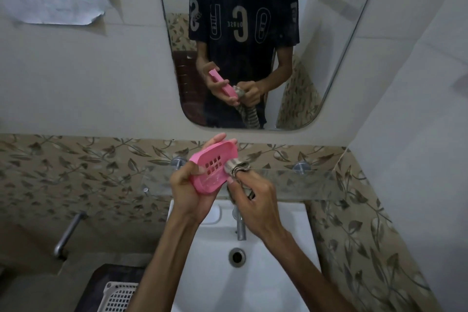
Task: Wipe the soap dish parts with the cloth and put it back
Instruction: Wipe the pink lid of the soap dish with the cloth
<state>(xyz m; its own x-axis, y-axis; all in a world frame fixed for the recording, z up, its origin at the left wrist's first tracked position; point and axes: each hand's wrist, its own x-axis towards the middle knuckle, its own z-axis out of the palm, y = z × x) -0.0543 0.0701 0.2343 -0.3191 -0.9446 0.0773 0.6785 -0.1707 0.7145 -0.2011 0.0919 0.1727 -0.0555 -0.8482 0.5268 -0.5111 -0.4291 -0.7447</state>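
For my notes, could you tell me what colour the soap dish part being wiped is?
Pink; the soap dish part shows best in the head view.

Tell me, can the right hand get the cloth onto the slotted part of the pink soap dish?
Probably yes: the right hand already presses the cloth beside the slots of the soap dish, nothing between.

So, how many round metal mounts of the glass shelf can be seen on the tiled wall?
2. One metal mount is on the wall just left of the pink soap dish; the other mount is to the right of the cloth. The hands may hide more.
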